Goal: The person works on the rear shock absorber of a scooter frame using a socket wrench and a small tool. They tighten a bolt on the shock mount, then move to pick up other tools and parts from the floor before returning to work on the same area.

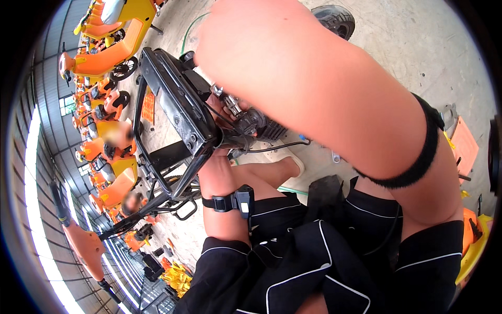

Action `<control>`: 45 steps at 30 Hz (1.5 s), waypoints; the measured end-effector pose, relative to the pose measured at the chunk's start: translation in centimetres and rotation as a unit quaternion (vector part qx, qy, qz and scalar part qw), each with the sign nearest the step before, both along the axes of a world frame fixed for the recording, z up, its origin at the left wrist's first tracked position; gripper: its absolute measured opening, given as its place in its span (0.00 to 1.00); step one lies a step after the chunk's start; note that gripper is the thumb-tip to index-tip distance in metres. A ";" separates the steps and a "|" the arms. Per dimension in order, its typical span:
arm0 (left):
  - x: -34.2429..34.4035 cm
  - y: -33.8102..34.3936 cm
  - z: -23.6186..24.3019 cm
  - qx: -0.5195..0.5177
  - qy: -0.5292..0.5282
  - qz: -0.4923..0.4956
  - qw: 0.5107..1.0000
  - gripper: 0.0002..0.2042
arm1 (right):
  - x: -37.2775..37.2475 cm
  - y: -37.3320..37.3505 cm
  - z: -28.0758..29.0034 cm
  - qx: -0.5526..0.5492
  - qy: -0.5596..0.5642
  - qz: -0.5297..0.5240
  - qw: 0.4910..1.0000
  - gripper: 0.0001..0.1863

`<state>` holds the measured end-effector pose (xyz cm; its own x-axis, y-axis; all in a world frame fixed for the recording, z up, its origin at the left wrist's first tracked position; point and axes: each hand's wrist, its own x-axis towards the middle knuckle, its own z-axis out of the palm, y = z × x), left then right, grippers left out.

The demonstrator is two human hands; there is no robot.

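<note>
A black metal vehicle frame (172, 99) lies tilted in front of me. Against its bracket sits a black and silver power tool (256, 123) with a cable trailing right. My right arm, with a black band on the upper part, sweeps across the picture; my right hand (224, 106) shows only some fingers, wrapped around the tool's front end. My left forearm wears a black strap with a small device (236, 201). My left hand (215, 159) reaches up beneath the frame's bracket, its fingers hidden by the frame.
Rows of orange and yellow scooter bodies (107, 52) fill the left side of the hall. A tyre (334, 18) lies on the concrete floor at the top, an orange crate (463, 144) at right, yellow parts (178, 277) lower left.
</note>
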<state>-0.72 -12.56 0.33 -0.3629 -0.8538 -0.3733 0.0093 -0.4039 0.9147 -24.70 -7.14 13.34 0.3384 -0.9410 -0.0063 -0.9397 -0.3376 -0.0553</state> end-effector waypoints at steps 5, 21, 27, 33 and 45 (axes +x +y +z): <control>1.2 0.1 -0.3 -0.003 -0.041 -0.001 0.999 0.25 | 0.6 -2.7 -6.6 -0.036 -0.043 0.004 0.998 0.08; 2.8 1.3 -0.4 -0.073 0.022 0.014 0.997 0.27 | 0.9 -4.8 -11.8 0.024 -0.051 0.013 0.998 0.08; 3.3 0.5 -1.9 -0.040 0.068 0.032 0.996 0.28 | 0.8 -5.2 -13.4 0.030 -0.070 0.004 0.997 0.10; 2.2 0.7 -0.9 -0.022 0.056 0.045 0.997 0.27 | 1.0 -5.0 -12.8 0.096 -0.090 -0.012 0.991 0.12; 0.0 1.5 1.3 -0.034 -0.060 0.020 0.997 0.26 | 2.7 -4.2 -14.7 0.206 -0.460 0.039 0.863 0.27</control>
<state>-0.68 -11.08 1.67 -0.2845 -0.8911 -0.3535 -0.0877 -0.3430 0.9352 -21.96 -11.32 -1.40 0.4411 -0.8969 -0.0299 -0.4091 -0.1714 -0.8962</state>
